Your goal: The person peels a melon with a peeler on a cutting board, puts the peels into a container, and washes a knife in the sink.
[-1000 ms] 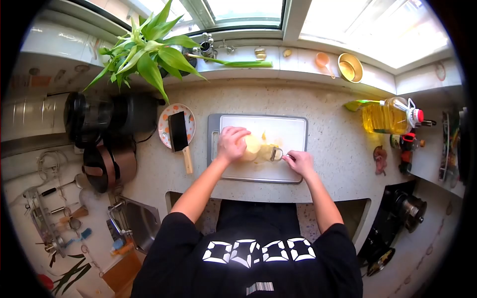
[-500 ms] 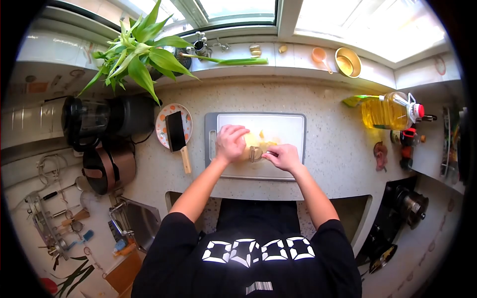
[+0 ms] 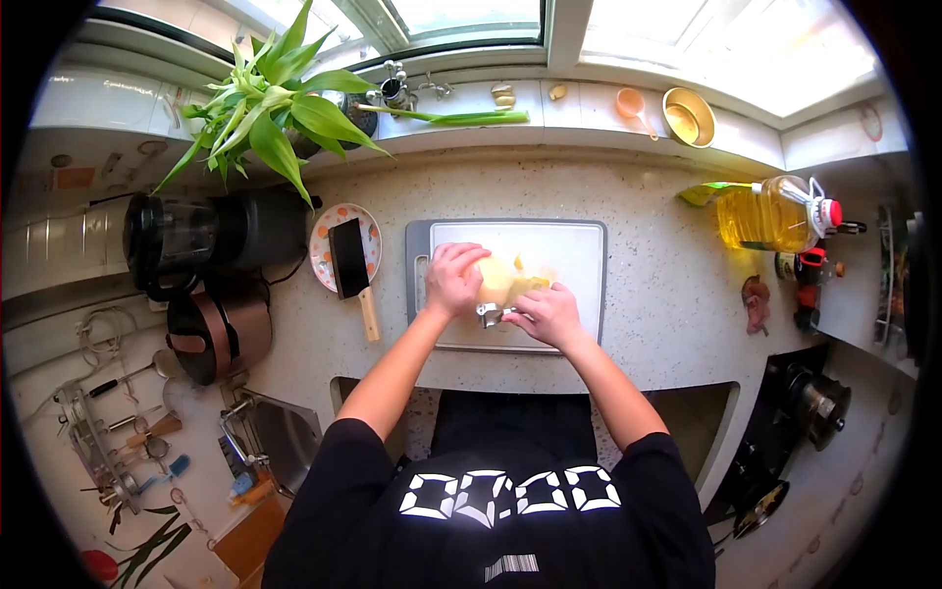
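Observation:
A peeled, pale yellow potato (image 3: 494, 279) rests on the white cutting board (image 3: 569, 250) with its grey edge. My left hand (image 3: 454, 279) is closed around the potato's left side and hides part of it. Low in my right hand (image 3: 547, 316) is a metal peeler (image 3: 490, 314), its head just below the potato; whether the blade touches it I cannot tell. Yellowish peelings (image 3: 530, 285) lie between the potato and my right hand.
Left of the board, a cleaver (image 3: 347, 260) lies across a patterned plate (image 3: 372, 236), its wooden handle over the rim. An oil jug (image 3: 770, 218) and a piece of meat (image 3: 756, 303) are at the right. A leafy plant (image 3: 280, 108) overhangs the back left.
My right hand has moved slightly left and down with the peeler, whose head is now lower and turned. My left hand keeps its hold on the potato.

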Demonstrator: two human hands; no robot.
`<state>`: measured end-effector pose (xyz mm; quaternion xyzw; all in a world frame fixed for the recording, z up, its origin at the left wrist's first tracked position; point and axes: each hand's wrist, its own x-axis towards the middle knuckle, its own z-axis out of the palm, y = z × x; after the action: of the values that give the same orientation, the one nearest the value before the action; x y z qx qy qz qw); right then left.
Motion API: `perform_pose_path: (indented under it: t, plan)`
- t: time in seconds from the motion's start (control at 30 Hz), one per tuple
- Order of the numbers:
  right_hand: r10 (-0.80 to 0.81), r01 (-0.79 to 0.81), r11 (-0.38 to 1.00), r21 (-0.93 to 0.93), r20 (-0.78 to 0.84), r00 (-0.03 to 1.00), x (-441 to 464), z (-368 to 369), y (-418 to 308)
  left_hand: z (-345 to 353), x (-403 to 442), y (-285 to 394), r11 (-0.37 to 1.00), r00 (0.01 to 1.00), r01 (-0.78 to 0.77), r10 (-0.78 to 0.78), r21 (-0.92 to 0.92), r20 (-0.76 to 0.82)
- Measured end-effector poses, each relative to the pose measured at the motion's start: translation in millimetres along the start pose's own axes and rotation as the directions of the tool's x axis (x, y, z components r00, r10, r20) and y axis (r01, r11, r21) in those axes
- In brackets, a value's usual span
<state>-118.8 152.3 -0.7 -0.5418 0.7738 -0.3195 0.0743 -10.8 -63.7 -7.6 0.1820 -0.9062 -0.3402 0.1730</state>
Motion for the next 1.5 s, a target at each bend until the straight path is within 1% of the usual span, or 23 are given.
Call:
perform_pose_path:
  t: [0.17,0.23,0.33,0.4,0.43,0.47,0.57,0.67,0.77,0.9,0.97,1.0,1.07,1.1,1.13,1.17,1.2,1.23,1.27,1.3,1.37,1.43,1.5]
  plan:
    - [0.062,-0.061,0.998,-0.013,0.073,0.995,-13.2,0.2,15.0,3.0,-3.1,4.2,1.0,1.0,0.014,-0.014,0.027,0.005]
    - [0.074,-0.073,0.997,-0.016,0.101,0.992,-19.9,1.7,24.6,1.6,-3.0,6.7,0.999,1.0,-0.009,0.009,0.034,0.009]
    - [0.178,-0.177,0.982,-0.061,0.003,0.984,-43.6,13.6,61.2,-1.0,-5.7,2.9,0.999,0.999,-0.033,0.033,0.028,0.007]
    - [0.181,-0.173,0.976,-0.131,0.057,0.982,-59.1,-1.3,87.5,-0.9,-4.7,0.3,0.999,0.999,-0.045,0.045,0.021,0.004]
    - [0.186,-0.171,0.972,-0.164,0.08,0.979,-53.0,-11.2,87.7,-1.5,-2.1,-0.9,0.999,0.999,-0.051,0.051,0.019,0.008]
    - [0.094,-0.082,0.986,-0.144,0.083,0.992,-51.7,-16.5,82.7,0.2,-4.3,-0.3,0.999,0.999,-0.051,0.05,0.013,0.018]
    - [-0.036,0.056,0.991,-0.124,0.162,0.986,-32.8,-22.2,49.2,-0.7,-0.4,-2.1,1.0,0.999,-0.01,0.011,-0.026,0.035]
    - [-0.109,0.114,0.991,-0.076,0.068,0.992,-15.3,-5.3,27.0,-2.9,3.6,-10.3,0.999,0.998,-0.004,0.008,-0.053,0.066]
    - [-0.162,0.159,0.985,-0.063,-0.042,0.986,2.2,-6.7,25.9,1.2,10.1,-14.8,0.995,0.994,0.035,-0.025,-0.093,0.107]
    - [-0.027,0.037,0.995,-0.096,0.099,0.995,-2.0,-12.3,61.5,2.2,17.6,-18.4,0.99,0.986,0.093,-0.077,-0.106,0.148]
    - [0.114,-0.099,0.981,-0.168,0.081,0.99,-16.1,-20.4,104.6,-0.2,12.7,-16.4,0.994,0.989,0.061,-0.048,-0.095,0.141]
    - [0.181,-0.165,0.965,-0.202,0.062,0.982,-13.1,-25.9,112.7,-2.3,14.8,-15.7,0.995,0.99,0.04,-0.028,-0.086,0.135]
    - [0.284,-0.288,0.956,0.053,0.072,0.956,-18.3,-15.9,106.1,-2.5,21.5,-17.4,0.993,0.991,0.054,-0.04,-0.104,0.131]
    - [0.336,-0.347,0.921,0.175,0.094,0.937,-23.5,-13.2,93.0,0.0,21.2,-16.1,0.991,0.99,0.067,-0.052,-0.12,0.131]
    - [0.395,-0.409,0.863,0.296,0.109,0.912,-22.7,-8.0,69.0,2.0,22.4,-16.9,0.991,0.987,0.096,-0.083,-0.091,0.139]
    - [0.524,-0.522,0.66,0.541,0.166,0.835,-30.8,24.6,60.4,3.8,26.6,-19.9,0.987,0.984,0.103,-0.084,-0.122,0.156]
    - [0.552,-0.484,0.557,0.675,0.135,0.823,-27.8,42.2,44.7,5.2,28.3,-24.6,0.982,0.981,0.113,-0.086,-0.149,0.173]
    - [0.545,-0.368,0.494,0.788,0.05,0.837,-26.9,68.5,33.5,4.7,28.6,-27.2,0.977,0.977,0.125,-0.09,-0.174,0.193]
    - [0.597,-0.452,0.364,0.814,0.169,0.784,-26.1,78.4,20.0,3.5,29.6,-25.2,0.971,0.969,0.179,-0.146,-0.159,0.201]
    - [0.633,-0.499,0.242,0.832,0.254,0.731,-25.1,83.5,8.5,3.1,31.2,-20.5,0.962,0.957,0.233,-0.2,-0.145,0.208]
    - [0.684,-0.534,0.004,0.846,0.387,0.619,-23.1,90.3,-14.2,5.7,31.4,-17.4,0.937,0.921,0.333,-0.3,-0.105,0.25]
    - [0.673,-0.531,-0.176,0.829,0.495,0.549,-26.2,80.1,-28.3,8.8,34.1,-17.4,0.907,0.868,0.417,-0.382,-0.049,0.316]
    - [0.615,-0.543,-0.309,0.781,0.599,0.513,-33.9,66.0,-37.7,7.7,37.7,-9.5,0.849,0.763,0.526,-0.494,0.044,0.418]
